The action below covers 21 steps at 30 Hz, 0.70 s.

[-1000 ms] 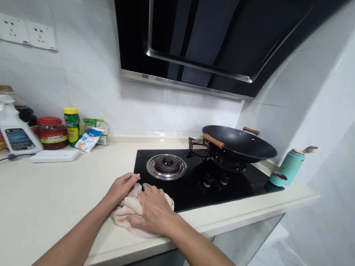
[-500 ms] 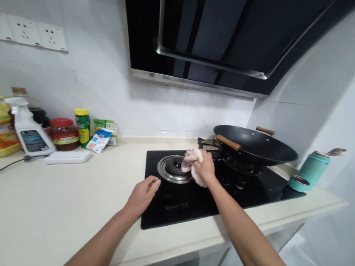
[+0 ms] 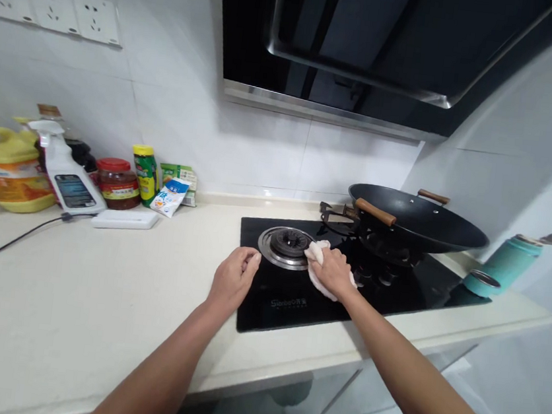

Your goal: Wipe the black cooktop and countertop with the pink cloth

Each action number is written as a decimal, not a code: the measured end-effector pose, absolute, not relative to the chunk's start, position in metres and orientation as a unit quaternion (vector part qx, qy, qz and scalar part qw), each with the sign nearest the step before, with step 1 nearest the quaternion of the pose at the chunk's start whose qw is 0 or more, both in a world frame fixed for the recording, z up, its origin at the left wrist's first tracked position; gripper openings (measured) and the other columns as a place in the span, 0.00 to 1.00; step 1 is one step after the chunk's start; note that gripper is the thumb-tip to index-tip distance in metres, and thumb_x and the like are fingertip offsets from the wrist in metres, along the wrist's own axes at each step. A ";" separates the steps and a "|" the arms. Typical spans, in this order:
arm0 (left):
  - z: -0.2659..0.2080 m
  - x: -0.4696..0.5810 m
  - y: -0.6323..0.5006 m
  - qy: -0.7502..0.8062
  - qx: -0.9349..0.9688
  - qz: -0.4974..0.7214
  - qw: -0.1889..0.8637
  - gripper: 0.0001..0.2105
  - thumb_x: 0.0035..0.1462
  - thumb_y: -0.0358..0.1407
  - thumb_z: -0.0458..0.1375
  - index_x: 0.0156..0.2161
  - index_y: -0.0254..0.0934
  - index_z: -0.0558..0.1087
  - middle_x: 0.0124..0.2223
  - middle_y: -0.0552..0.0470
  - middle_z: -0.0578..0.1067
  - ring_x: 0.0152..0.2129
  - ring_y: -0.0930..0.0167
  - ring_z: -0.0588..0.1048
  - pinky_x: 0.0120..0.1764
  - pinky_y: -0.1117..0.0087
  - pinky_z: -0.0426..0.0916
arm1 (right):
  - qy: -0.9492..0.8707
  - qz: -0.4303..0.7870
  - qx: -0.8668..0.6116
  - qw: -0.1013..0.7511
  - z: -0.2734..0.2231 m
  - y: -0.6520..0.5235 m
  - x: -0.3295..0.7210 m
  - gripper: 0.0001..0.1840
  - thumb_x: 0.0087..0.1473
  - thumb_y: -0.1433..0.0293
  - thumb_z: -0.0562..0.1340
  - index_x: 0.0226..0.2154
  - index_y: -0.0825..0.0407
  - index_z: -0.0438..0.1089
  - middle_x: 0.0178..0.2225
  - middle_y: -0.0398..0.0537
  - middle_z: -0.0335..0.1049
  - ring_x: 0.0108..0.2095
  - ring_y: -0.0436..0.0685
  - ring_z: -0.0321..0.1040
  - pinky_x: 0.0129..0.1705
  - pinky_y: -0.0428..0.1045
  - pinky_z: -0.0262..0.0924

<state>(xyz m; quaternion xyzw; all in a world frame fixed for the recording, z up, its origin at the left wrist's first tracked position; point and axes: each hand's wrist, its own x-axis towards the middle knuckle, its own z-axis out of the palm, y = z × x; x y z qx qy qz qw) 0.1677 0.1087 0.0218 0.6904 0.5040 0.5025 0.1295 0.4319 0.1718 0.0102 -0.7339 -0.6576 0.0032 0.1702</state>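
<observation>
My right hand [image 3: 334, 273] presses a white cloth [image 3: 320, 282] on the black glass gas stove [image 3: 278, 317], just right of the left burner [image 3: 290, 244]. Part of the cloth is hidden beneath the fingers. That burner has a shiny metal ring and no pan support on it. Near the stove's left edge, my left hand [image 3: 234, 275] has its fingers curled in, and I see nothing in them. A black wok [image 3: 419, 220] with wooden handles stands over the right burner.
A black range hood [image 3: 344, 42] hangs above the stove. Right of the wok are a teal container [image 3: 513, 264] and a small teal cup [image 3: 480, 283]. On the left counter stand a spray bottle [image 3: 68, 170], a yellow jug [image 3: 8, 170], a red-lidded jar [image 3: 118, 184] and a white packet [image 3: 170, 197].
My right hand has moved the cloth off the left burner's edge onto the glass, rightward and toward me. The view has shifted. My left hand stays by the stove's left edge.
</observation>
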 end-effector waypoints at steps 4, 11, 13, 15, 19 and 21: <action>0.021 0.167 0.109 0.504 0.687 0.506 0.131 0.15 0.66 0.47 0.50 0.40 0.41 0.75 0.40 0.50 0.79 0.36 0.66 0.76 0.40 0.65 0.69 | -0.696 0.030 -0.693 0.187 0.013 0.135 0.397 0.25 0.65 0.54 0.52 0.59 0.47 0.66 0.56 0.58 0.65 0.58 0.69 0.59 0.56 0.62 0.54; 0.030 0.158 0.094 0.506 0.690 0.503 0.122 0.17 0.63 0.48 0.51 0.39 0.40 0.76 0.41 0.48 0.76 0.40 0.64 0.75 0.43 0.62 0.70 | -0.800 0.121 -0.557 0.190 0.024 0.095 0.311 0.30 0.63 0.50 0.52 0.62 0.45 0.63 0.64 0.57 0.59 0.65 0.76 0.50 0.61 0.74 0.46; 0.038 0.152 0.080 0.501 0.705 0.488 0.119 0.17 0.62 0.49 0.51 0.40 0.40 0.76 0.43 0.48 0.75 0.42 0.64 0.75 0.45 0.62 0.70 | -0.836 0.117 -0.505 0.182 0.025 0.079 0.292 0.37 0.60 0.49 0.56 0.67 0.46 0.57 0.66 0.59 0.57 0.66 0.79 0.47 0.60 0.76 0.47; 0.045 0.143 0.062 0.498 0.722 0.468 0.105 0.17 0.63 0.50 0.52 0.41 0.41 0.76 0.44 0.48 0.74 0.44 0.63 0.74 0.49 0.61 0.69 | -0.870 0.098 -0.451 0.174 0.024 0.062 0.279 0.43 0.56 0.50 0.61 0.69 0.47 0.53 0.67 0.61 0.55 0.66 0.80 0.47 0.59 0.77 0.50; 0.038 0.125 0.027 0.528 0.727 0.434 0.067 0.17 0.64 0.50 0.51 0.41 0.41 0.76 0.43 0.48 0.75 0.44 0.62 0.74 0.52 0.59 0.68 | -0.915 0.059 -0.359 0.175 0.022 0.041 0.278 0.37 0.56 0.52 0.62 0.64 0.51 0.60 0.61 0.61 0.64 0.59 0.73 0.59 0.55 0.72 0.59; 0.025 0.118 0.014 0.545 0.722 0.422 0.063 0.18 0.63 0.52 0.51 0.40 0.42 0.76 0.43 0.48 0.75 0.44 0.62 0.74 0.52 0.59 0.68 | -0.926 0.046 -0.325 0.186 0.020 0.034 0.286 0.33 0.56 0.53 0.62 0.60 0.51 0.64 0.56 0.58 0.68 0.56 0.69 0.62 0.54 0.69 0.61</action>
